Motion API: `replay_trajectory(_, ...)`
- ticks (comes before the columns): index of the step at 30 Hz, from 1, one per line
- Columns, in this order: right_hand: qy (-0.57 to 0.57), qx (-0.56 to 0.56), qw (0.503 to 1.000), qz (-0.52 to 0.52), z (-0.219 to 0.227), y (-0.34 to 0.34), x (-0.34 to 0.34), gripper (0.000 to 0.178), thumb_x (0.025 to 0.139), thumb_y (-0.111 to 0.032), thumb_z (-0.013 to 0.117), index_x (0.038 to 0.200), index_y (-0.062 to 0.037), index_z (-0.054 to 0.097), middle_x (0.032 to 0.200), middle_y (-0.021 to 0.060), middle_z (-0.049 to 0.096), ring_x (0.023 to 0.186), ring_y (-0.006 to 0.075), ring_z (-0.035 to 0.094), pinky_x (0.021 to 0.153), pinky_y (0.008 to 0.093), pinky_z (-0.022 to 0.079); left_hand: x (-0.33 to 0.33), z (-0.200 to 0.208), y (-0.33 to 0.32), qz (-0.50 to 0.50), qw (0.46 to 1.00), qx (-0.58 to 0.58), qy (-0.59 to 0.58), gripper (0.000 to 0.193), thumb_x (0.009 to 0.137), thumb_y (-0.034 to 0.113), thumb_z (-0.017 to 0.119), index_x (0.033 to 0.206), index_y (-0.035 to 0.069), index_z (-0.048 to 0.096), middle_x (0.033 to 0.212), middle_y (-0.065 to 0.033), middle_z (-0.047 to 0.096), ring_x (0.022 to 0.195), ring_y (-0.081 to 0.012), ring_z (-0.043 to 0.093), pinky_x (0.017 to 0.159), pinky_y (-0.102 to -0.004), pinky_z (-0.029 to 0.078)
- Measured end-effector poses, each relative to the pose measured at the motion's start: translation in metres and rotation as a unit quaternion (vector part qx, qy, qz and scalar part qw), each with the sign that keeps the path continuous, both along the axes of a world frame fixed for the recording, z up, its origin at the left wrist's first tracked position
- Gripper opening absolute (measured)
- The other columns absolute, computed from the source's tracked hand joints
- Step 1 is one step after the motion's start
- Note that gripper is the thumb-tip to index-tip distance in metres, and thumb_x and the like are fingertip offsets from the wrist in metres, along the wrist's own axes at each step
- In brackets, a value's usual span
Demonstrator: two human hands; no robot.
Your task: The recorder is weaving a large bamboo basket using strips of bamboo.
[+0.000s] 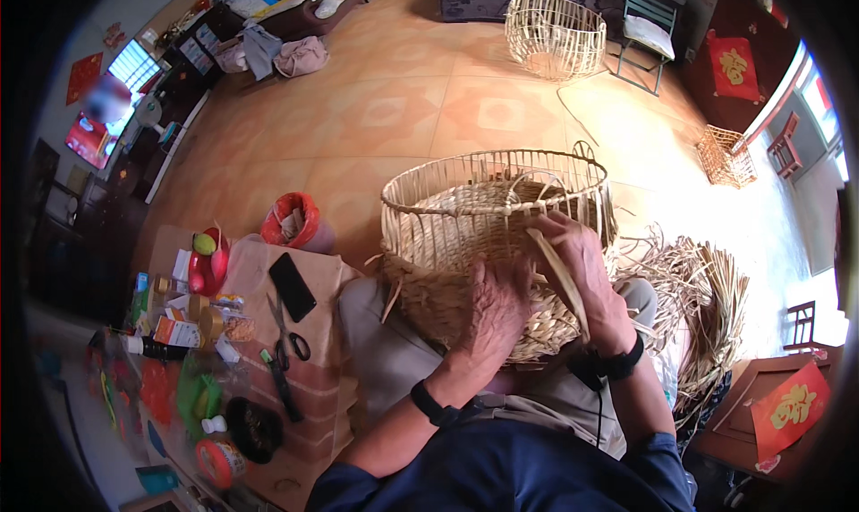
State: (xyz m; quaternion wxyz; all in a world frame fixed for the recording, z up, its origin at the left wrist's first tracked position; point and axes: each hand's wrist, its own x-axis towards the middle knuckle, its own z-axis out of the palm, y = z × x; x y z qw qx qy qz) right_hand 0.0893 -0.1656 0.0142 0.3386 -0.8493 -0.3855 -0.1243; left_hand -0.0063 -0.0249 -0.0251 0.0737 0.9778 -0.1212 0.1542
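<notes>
Dark blue shirt (pixel 501 467) fills the bottom of the head view, above khaki trousers (pixel 380 329), with a black band at each wrist. Between the knees sits a large round basket (pixel 438 230), its lower wall thickly woven, its upper ribs open under a slim rim. Left hand (pixel 499 302) lies against the near side of the woven wall; its fingertips are hidden, so whether they grip cannot be told. Right hand (pixel 577 266) is at the near rim, fingers bent and closed on a pale, flat straw strip (pixel 567 287) that slants down past the palm. To the right spreads a heap of loose straw (pixel 711 302). On the left, a cloth-covered table (pixel 318 382) carries a black phone (pixel 293 286) and black-handled scissors (pixel 290 338); beyond stands a red-lined bin (pixel 304 217).
</notes>
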Motion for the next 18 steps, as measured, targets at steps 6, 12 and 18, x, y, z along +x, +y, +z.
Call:
replay_trajectory(6, -0.023, -0.132, 0.987, -0.087, -0.014, 0.012, -0.019, 0.006, 0.085, -0.011, 0.066, 0.088, -0.0059, 0.066, 0.077, 0.017, 0.064, 0.068, 0.0381, 0.067, 0.06, 0.0469, 0.051, 0.002, -0.018, 0.013, -0.045, 0.995, -0.081, -0.045, 0.049, 0.083, 0.031, 0.075, 0.12, 0.002, 0.06, 0.1, -0.0153, 0.057, 0.097, -0.0314, 0.055, 0.101, -0.048, 0.04)
replay_trajectory(12, 0.037, -0.069, 0.992, -0.096, -0.023, 0.018, -0.009, 0.008, 0.082, -0.011, 0.069, 0.087, -0.0047, 0.068, 0.077, 0.0175, 0.068, 0.073, 0.0392, 0.07, 0.065, 0.0476, 0.055, 0.004, -0.012, 0.016, -0.054, 0.989, -0.136, -0.028, 0.042, 0.079, 0.015, 0.073, 0.117, -0.001, 0.061, 0.102, -0.0192, 0.057, 0.104, -0.0375, 0.055, 0.1, -0.049, 0.042)
replay_trajectory(18, 0.235, 0.08, 0.967, -0.06, -0.003, 0.004, -0.03, 0.024, 0.095, -0.003, 0.066, 0.119, 0.0014, 0.071, 0.093, 0.0197, 0.074, 0.075, 0.0251, 0.073, 0.066, 0.0355, 0.056, 0.003, -0.023, 0.026, -0.075, 0.982, -0.167, -0.042, 0.048, 0.075, 0.011, 0.077, 0.118, -0.002, 0.061, 0.106, -0.0216, 0.058, 0.104, -0.0413, 0.056, 0.098, -0.0503, 0.045)
